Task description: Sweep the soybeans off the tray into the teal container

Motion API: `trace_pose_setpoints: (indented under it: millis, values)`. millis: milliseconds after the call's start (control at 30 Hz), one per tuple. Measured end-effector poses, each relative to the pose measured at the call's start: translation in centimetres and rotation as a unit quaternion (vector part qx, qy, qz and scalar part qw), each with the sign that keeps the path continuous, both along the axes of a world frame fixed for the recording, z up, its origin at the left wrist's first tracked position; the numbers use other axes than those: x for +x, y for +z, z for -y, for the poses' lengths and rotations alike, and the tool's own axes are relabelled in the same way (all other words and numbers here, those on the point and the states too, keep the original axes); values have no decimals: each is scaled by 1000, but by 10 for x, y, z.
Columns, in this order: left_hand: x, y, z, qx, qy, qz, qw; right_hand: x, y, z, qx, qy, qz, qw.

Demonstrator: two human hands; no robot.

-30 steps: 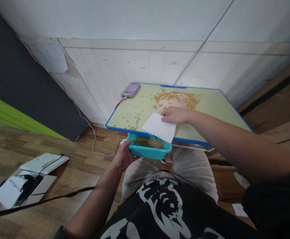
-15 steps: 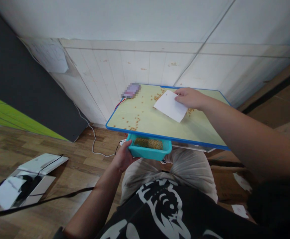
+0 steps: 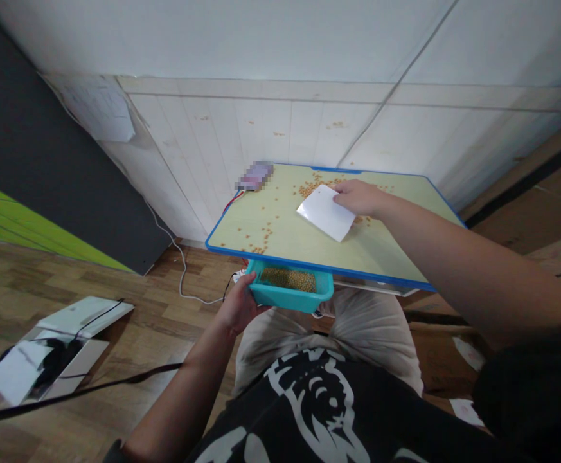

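Note:
My left hand [image 3: 240,301] grips the left end of a turquoise plastic bin [image 3: 290,300], which sits just below the front edge of the table [image 3: 391,257]. Inside the bin lies a layer of small yellow beans [image 3: 290,279], perhaps soybeans. Over the tabletop, my right hand [image 3: 357,197] pinches a white card [image 3: 327,212] by its upper right side. Loose beans [image 3: 310,188] are heaped behind the card, and some show beside its right edge. More scattered beans [image 3: 259,249] dot the table's front left part.
A pixelated purple item [image 3: 255,175] with a red cord lies at the table's back left corner. The wall [image 3: 261,122] stands right behind the table. An open white box [image 3: 53,354] with black items is on the floor at left. Cardboard [image 3: 525,193] leans at right.
My right hand and the card have shifted slightly left and toward me, uncovering more of the bean heap behind. My left hand and the bin have stayed in place.

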State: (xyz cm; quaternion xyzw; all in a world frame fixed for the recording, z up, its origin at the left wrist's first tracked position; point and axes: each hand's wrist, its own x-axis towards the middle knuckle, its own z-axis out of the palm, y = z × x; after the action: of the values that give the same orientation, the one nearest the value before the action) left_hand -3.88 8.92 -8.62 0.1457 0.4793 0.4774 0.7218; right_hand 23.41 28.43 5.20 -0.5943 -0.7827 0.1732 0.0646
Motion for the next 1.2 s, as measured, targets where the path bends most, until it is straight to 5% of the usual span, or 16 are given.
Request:
trace_pose_setpoints:
  millis: [433,767,1200]
  values:
    - [-24,-1,13,-6,54,-48,997,-62,-1,-5,-2,76,-10,997]
    - [-57,-1,35,-14,65,-62,996,-86,-1,-43,81,4,12,997]
    - [-87,4,30,-8,92,-39,995,-122,-4,-36,11,73,148,986]
